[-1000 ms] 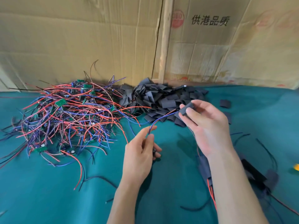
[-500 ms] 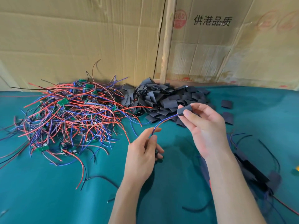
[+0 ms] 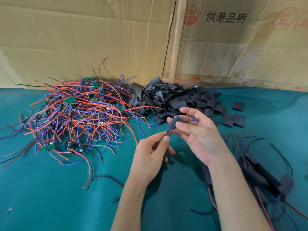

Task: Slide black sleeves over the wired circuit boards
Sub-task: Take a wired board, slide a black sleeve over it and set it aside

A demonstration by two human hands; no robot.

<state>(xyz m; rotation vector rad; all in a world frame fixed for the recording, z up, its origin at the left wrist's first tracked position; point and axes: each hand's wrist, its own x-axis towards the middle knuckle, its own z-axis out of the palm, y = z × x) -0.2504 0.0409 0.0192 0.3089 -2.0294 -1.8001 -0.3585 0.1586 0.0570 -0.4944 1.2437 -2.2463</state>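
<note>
My right hand [image 3: 199, 135] pinches a black sleeve [image 3: 174, 123] between thumb and fingers. Red and blue wires [image 3: 193, 121] pass through the sleeve and stick out of its far end over my fingers. My left hand [image 3: 150, 153] pinches the same wires just below the sleeve, at its near end. The circuit board itself is hidden inside my left hand. A big tangle of wired green boards [image 3: 78, 114] lies to the left. A heap of loose black sleeves [image 3: 176, 99] lies behind my hands.
Sleeved boards with trailing wires [image 3: 260, 174] lie at the right on the green cloth [image 3: 50, 197]. A few single sleeves [image 3: 233, 120] lie right of the heap. Cardboard sheets [image 3: 100, 39] stand along the back.
The two hands have come closer together and the sleeve has slid down the wires toward my left hand. The wire ends now stick out of the sleeve's far side.
</note>
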